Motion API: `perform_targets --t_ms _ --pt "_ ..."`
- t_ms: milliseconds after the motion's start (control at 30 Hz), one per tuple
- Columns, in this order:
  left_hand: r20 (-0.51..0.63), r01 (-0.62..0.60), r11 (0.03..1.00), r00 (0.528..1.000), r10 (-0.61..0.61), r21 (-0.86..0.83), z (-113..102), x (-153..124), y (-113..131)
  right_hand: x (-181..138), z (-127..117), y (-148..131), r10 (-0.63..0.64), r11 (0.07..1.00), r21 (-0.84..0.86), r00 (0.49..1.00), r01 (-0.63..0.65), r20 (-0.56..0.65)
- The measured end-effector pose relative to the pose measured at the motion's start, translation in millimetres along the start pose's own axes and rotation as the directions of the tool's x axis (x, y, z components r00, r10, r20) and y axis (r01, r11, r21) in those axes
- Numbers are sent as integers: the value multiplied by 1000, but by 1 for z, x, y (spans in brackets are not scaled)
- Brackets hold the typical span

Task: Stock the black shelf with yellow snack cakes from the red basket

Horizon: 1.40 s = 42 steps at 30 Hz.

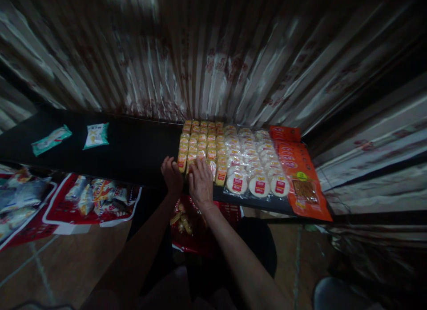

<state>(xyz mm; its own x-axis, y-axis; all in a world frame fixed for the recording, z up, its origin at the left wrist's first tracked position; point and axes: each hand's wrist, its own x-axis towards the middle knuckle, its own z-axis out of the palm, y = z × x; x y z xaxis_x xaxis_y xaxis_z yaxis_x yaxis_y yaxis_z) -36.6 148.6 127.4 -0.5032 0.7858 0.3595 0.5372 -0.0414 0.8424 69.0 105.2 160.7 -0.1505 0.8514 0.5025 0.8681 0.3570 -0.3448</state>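
On a black shelf (133, 150) lie rows of small yellow snack packets (200, 138), and to their right rows of round white packets with red labels (253, 163). My left hand (172, 175) rests at the front left corner of the yellow rows, its fingers curled against a packet. My right hand (200, 182) lies over the front yellow packets with the fingers bent down on them. What sits under either palm is hidden.
Orange snack bags (300, 176) lie at the shelf's right end. Two green-white packets (96, 135) sit far left. Below are red trays of mixed snacks (96, 199) and a red basket (200, 230). A curtain (213, 56) hangs behind.
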Motion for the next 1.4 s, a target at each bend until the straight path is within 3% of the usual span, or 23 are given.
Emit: perform_targets --t_ms 167,333,467,933,1400 --pt "87 112 980 991 -99 -163 13 12 6 10 7 2 27 999 -35 1000 -26 9" --pt "257 198 950 957 -135 -241 22 20 7 15 15 6 31 998 -58 1000 -31 0" --pt "338 174 954 937 -83 -246 26 17 6 15 19 9 26 997 -71 1000 -25 8" --pt "312 92 959 950 -4 -267 34 8 -5 10 28 14 -1 996 -87 1000 0 -9" --pt "251 61 970 968 1 -237 24 9 7 10 25 13 23 996 -80 999 -25 -22"
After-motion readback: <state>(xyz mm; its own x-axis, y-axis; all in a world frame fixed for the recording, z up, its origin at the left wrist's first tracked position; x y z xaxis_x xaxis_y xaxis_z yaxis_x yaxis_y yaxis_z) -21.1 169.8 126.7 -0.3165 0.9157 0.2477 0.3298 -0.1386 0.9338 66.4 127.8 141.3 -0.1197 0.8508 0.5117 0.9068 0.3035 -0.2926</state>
